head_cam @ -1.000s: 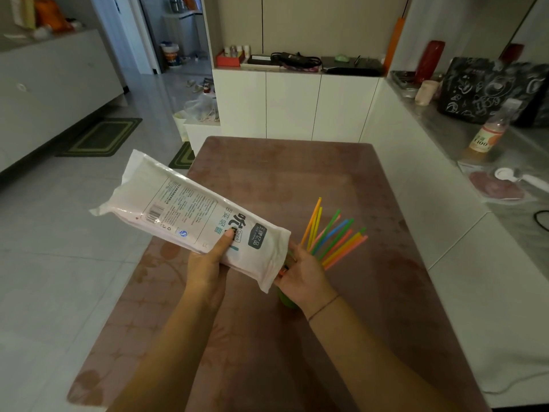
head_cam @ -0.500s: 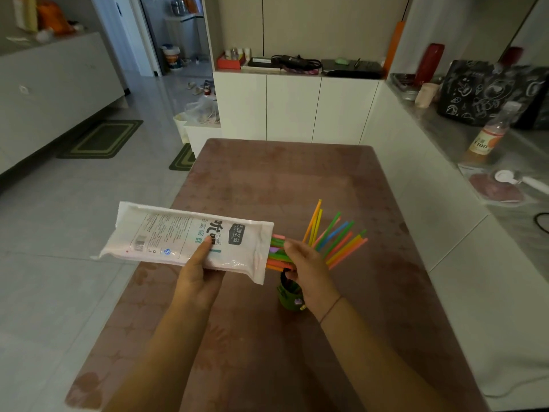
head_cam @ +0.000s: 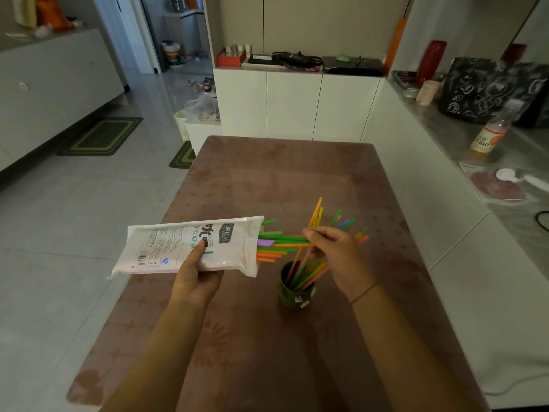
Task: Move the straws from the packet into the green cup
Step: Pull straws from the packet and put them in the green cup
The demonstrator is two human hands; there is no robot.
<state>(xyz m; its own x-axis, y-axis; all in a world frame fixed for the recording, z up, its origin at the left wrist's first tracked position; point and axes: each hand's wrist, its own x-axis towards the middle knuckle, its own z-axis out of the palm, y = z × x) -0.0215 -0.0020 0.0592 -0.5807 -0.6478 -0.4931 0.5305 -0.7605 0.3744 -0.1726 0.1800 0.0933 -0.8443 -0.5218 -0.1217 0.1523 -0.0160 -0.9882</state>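
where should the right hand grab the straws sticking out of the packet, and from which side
Grip the bundle of straws on the exposed stretch just past the packet mouth, coming from the right, along their length. They lie nearly level, ends pointing right, and the left hand steadies the packet, so the right hand can pinch them there and draw them straight out toward the green cup.

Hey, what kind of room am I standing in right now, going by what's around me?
Most likely a home dining or living area. You're at a brown table, white cabinets stand behind it cluttered with household items, door mats lie on the tiled floor, and shoes sit by a doorway.
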